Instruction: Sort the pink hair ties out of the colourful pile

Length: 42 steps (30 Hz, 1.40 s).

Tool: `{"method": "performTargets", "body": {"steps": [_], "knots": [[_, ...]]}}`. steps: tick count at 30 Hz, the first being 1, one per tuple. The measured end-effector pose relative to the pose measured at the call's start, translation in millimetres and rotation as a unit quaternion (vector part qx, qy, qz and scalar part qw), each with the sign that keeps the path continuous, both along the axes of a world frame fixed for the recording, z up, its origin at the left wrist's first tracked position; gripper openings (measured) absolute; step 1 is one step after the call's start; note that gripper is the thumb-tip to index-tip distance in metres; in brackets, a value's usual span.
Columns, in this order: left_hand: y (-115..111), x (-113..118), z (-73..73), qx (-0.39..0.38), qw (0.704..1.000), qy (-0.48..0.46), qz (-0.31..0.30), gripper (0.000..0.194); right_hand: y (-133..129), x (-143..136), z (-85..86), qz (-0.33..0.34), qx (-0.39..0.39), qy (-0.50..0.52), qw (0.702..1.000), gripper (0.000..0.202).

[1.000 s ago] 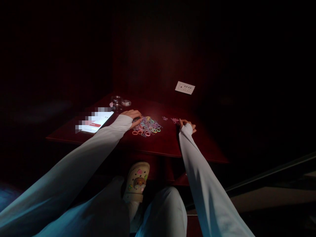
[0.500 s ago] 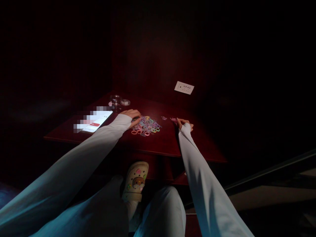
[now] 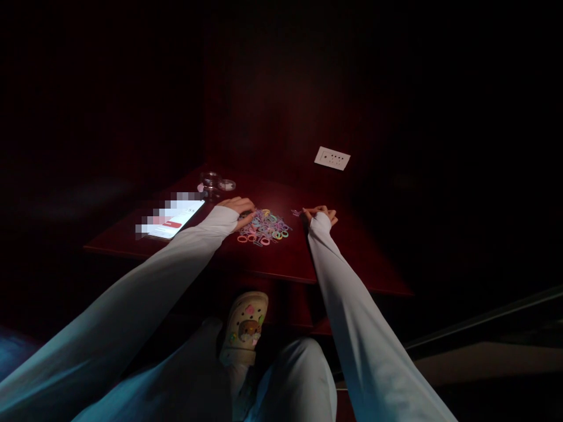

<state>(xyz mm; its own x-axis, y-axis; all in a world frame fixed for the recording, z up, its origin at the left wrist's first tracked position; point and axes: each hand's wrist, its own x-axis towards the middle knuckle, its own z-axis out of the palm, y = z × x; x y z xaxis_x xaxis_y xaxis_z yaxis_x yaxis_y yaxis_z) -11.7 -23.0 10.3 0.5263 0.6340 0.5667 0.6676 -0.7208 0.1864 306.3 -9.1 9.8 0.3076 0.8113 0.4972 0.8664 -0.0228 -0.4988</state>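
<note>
A small purplish cluster (image 3: 296,213) lies on the bench (image 3: 264,264) at nine o'clock from the right hand (image 3: 324,215), the nearer one, at or just beside its fingertips; its long axis is too small to tell. Those fingers are bunched narrow, though whether they pinch anything I cannot tell. The left hand (image 3: 240,206) bends its fingers over the ten o'clock edge of the pile of coloured rings (image 3: 270,226), grip unclear. Counted: one cluster, one pile too tangled to number, one lit phone (image 3: 178,217).
</note>
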Motion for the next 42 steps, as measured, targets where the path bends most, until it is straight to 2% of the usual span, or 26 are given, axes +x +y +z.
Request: {"method": "performTargets", "body": {"steps": [3,6,11,15,17,20,23,26,28,32,35,42], "knots": [[2,-1,-1.4,0.002,1.000,0.004,-0.005,0.029,5,-5,-2.0,0.015,0.000,-0.048,0.999,0.043],[3,0,-1.6,-0.001,1.000,0.001,0.000,0.029,3,-6,-0.9,0.009,0.001,-0.053,0.999,0.040],[1,0,-0.8,0.004,1.000,-0.001,-0.009,0.028,-6,-2,5.6,-0.055,0.015,0.041,0.998,0.046],[1,-2,-0.9,0.009,1.000,0.001,0.006,0.029,-19,-1,8.0,-0.135,0.060,0.116,0.982,0.058],[1,-2,-1.1,0.014,0.999,-0.006,0.028,0.027,-25,-3,8.2,-0.141,0.077,0.121,0.980,0.057],[-1,-2,-2.2,0.030,0.993,-0.046,0.100,0.023,-32,-13,8.9,-0.079,0.080,0.084,0.990,0.053],[1,-4,-6.2,0.041,0.985,-0.078,0.147,0.022,-36,-32,9.7,0.049,0.050,0.027,0.997,0.047],[11,-9,-13.3,0.021,0.994,-0.063,0.090,0.037,-36,-56,9.3,0.180,0.017,-0.004,0.984,0.041],[20,-13,-18.4,0.005,0.995,-0.063,0.081,0.045,-36,-72,8.3,0.227,0.006,0.000,0.974,0.040],[31,-16,-24.5,-0.018,0.995,-0.067,0.073,0.043,-35,-90,6.0,0.268,-0.021,0.013,0.963,0.039],[28,-12,-24.3,-0.009,0.997,-0.052,0.052,0.041,-35,-93,4.7,0.289,-0.051,0.004,0.956,0.042],[21,0,-27.9,-0.029,0.999,-0.020,-0.010,0.039,-32,-90,5.4,0.230,-0.032,0.036,0.972,0.056]]}}
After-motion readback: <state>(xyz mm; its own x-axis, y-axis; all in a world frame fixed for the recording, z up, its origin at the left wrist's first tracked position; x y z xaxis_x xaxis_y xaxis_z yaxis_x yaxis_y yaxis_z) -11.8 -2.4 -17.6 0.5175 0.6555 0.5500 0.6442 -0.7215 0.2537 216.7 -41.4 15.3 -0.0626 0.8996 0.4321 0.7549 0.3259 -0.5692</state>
